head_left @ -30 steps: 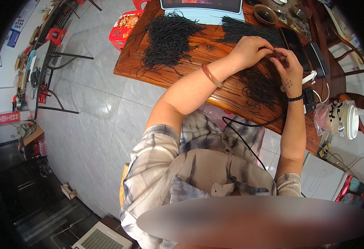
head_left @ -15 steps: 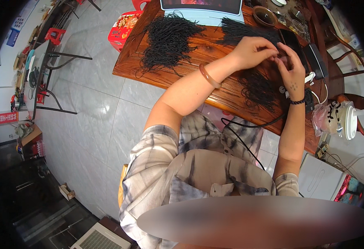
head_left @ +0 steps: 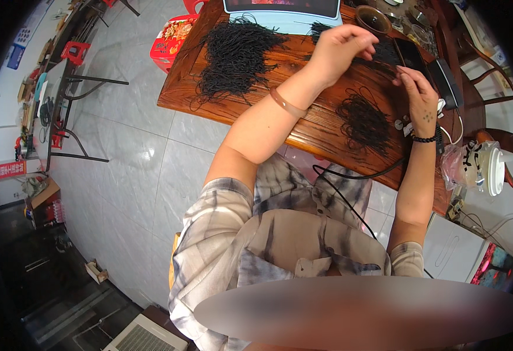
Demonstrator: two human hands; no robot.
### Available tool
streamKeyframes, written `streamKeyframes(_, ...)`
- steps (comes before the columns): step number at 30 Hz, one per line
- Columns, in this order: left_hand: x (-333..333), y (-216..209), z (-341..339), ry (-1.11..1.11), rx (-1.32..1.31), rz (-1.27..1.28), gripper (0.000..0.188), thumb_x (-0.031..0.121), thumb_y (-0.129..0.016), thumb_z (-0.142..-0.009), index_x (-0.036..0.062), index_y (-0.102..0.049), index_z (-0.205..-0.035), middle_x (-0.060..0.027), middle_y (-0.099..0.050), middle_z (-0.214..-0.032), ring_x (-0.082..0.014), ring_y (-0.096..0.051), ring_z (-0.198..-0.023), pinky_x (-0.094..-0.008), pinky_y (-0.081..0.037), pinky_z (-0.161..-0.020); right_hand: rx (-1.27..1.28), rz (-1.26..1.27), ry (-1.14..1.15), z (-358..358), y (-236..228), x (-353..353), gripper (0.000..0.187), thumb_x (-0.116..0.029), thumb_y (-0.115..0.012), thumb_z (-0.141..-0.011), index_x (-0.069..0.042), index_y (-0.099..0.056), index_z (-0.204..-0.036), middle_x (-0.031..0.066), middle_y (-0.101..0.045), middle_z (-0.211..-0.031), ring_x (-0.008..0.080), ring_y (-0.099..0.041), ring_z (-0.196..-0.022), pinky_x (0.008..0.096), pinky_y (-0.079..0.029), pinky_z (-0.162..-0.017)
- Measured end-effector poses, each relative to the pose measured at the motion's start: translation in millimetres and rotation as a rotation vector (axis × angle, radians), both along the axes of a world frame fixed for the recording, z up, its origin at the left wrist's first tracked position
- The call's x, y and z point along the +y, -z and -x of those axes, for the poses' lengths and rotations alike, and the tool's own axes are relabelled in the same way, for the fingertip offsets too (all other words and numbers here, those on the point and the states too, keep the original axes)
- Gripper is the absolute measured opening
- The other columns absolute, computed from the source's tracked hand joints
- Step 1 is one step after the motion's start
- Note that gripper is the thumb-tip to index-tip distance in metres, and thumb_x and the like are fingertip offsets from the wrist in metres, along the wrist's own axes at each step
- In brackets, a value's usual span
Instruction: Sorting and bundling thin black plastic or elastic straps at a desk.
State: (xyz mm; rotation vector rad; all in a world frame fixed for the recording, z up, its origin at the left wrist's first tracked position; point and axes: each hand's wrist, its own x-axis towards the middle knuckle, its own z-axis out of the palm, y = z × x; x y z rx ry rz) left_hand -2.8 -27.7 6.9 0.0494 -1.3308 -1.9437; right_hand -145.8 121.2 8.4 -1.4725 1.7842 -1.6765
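My left hand (head_left: 344, 52) is raised over the far part of the table, its fingers curled with thumb and forefinger together. To its right, my right hand (head_left: 417, 96) pinches too, its fingertips pointing left. A thin black cord seems to run between the two pinches, barely visible against the dark background. Below them lies a small loose pile of black cords (head_left: 364, 120). A larger tangled heap of black cords (head_left: 236, 58) spreads on the left of the table. Another bundle of black cords (head_left: 319, 29) is partly hidden behind my left hand.
On the wooden table (head_left: 303, 137) stand a light blue device with a screen (head_left: 285, 23), a brown bowl (head_left: 373, 20), a phone (head_left: 409, 55) and a black box (head_left: 448, 82). A black cable (head_left: 359, 175) hangs over the front edge. A red box (head_left: 171, 44) sits beyond the left edge.
My hands have moved apart: the left went up and to the left, the right slightly down and to the right. The small cord pile is now less covered.
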Motion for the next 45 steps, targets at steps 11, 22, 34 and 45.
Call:
streamKeyframes(11, -17.5, 8.2, -2.4, -0.084, -0.025, -0.227, 0.012, 0.012, -0.057, -0.086, 0.0016, -0.06, -0.09, -0.0032, -0.058, -0.073, -0.0105, -0.055, -0.066, -0.0293, -0.05, -0.069, -0.246, 0.086, 0.229, 16.2, -7.4, 8.7, 0.02, -0.012, -0.058, -0.085, 0.001, -0.062, -0.1, 0.0048, -0.062, -0.084, 0.0078, -0.056, -0.068, 0.0191, -0.043, -0.065)
streamKeyframes(22, 13.1, 6.2, 2.7, -0.113, -0.343, 0.432, 0.014, 0.014, -0.062, -0.082, 0.0026, -0.066, -0.088, -0.0033, -0.064, -0.08, -0.008, -0.058, -0.07, -0.0214, -0.047, -0.064, -0.176, 0.069, 0.049, -5.8, -8.3, 8.1, 0.012, -0.001, -0.058, -0.083, 0.004, -0.061, -0.093, 0.007, -0.06, -0.09, 0.0092, -0.057, -0.071, 0.0199, -0.046, -0.065)
streamKeyframes(34, 24.4, 7.1, 1.7, -0.125, -0.358, 0.609, 0.016, 0.016, -0.064, -0.079, 0.0037, -0.066, -0.089, -0.0073, -0.065, -0.084, -0.0127, -0.061, -0.077, -0.0249, -0.047, -0.069, -0.45, 0.165, -0.139, -7.8, -5.1, 9.9, 0.014, -0.001, -0.054, -0.085, 0.004, -0.055, -0.098, 0.0123, -0.061, -0.093, 0.0155, -0.061, -0.074, 0.0239, -0.05, -0.07)
streamKeyframes(45, 23.3, 8.5, 1.7, -0.188, -0.333, 0.624, 0.015, 0.016, -0.064, -0.079, 0.0042, -0.066, -0.089, -0.0072, -0.065, -0.084, -0.0129, -0.06, -0.077, -0.0245, -0.047, -0.067, -0.445, 0.035, -0.053, -24.0, -8.1, 8.2, 0.018, -0.004, -0.057, -0.084, 0.006, -0.058, -0.1, 0.0126, -0.063, -0.09, 0.0183, -0.063, -0.083, 0.0266, -0.051, -0.076)
